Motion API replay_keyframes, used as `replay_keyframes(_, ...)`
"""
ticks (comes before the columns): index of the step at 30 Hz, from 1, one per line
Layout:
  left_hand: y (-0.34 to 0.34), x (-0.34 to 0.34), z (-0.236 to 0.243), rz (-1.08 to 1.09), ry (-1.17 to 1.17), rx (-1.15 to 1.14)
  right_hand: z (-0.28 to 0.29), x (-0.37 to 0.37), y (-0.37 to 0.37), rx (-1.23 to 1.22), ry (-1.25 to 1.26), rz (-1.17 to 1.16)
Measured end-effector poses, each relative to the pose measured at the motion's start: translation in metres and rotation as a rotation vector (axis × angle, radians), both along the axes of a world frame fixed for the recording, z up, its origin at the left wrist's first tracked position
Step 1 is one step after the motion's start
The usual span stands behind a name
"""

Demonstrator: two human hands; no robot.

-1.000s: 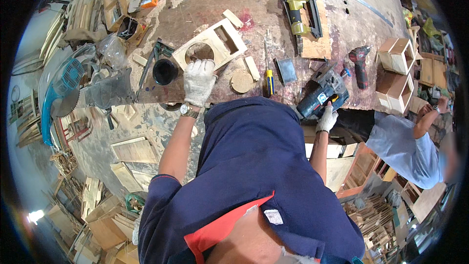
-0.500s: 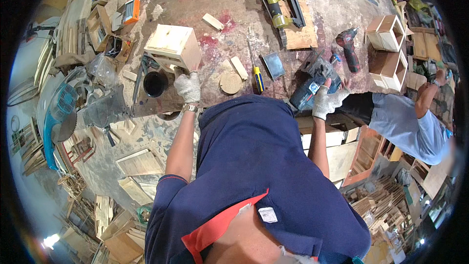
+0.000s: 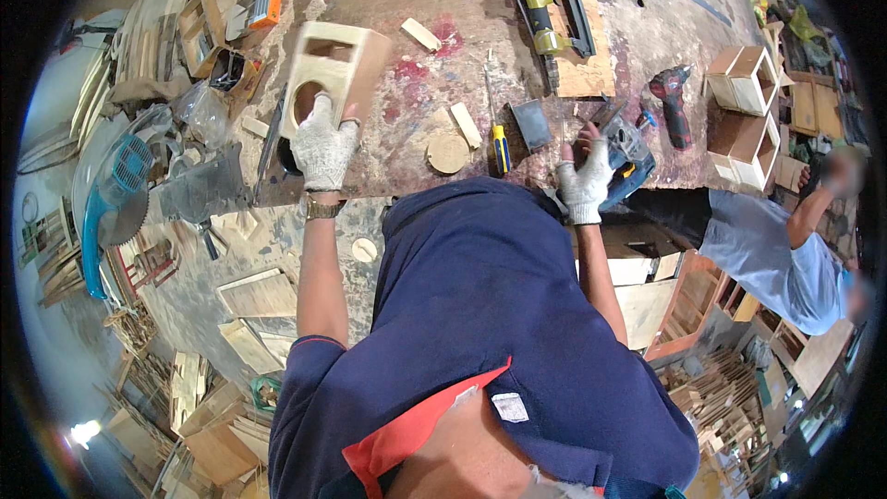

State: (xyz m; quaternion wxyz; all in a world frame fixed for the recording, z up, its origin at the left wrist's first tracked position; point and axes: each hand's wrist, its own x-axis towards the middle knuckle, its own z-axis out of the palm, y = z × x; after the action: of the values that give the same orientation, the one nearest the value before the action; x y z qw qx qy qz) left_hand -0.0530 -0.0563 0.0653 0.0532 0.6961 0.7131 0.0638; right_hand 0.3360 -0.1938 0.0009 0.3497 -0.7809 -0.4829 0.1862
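Note:
A pale wooden box (image 3: 362, 48) tilts up at the left of the workbench, its face showing a rectangular slot above a round hole. My left hand (image 3: 325, 146), in a whitish knit glove, grips it at the hole's edge, fingers at the hole and thumb at the box's right side. My right hand (image 3: 586, 177), gloved with bare fingertips, has its fingers apart and holds nothing. It is beside the blue and black jigsaw (image 3: 631, 159), partly in front of it. Between the hands lie a round wooden disc (image 3: 448, 154) and a yellow and blue screwdriver (image 3: 501, 148).
A green and black nail gun (image 3: 540, 14) rests on a plank. A cordless drill (image 3: 672, 103) and open wooden boxes (image 3: 744, 143) are at right. At left stands a teal circular saw (image 3: 118, 208). Another person (image 3: 767, 254) is at the right.
My left hand has turned the box so its holed face shows, and moved it left and away from me. My right hand has come off the jigsaw toward the left, its fingers spread.

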Motion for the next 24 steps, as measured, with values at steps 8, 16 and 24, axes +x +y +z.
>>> replay_keyframes(8, -0.024, 0.017, -0.043, -0.259, 0.009, -0.080, -0.013, -0.040, 0.028, -0.362, -0.464, 0.317)
replay_keyframes(16, -0.052, 0.016, -0.090, -0.173, -0.123, -0.083, -0.006, -0.039, 0.064, -0.441, -0.363, 0.264)
replay_keyframes(24, -0.069, 0.010, -0.090, -0.266, -0.259, 0.061, 0.030, -0.110, 0.125, -0.341, 0.813, 0.448)
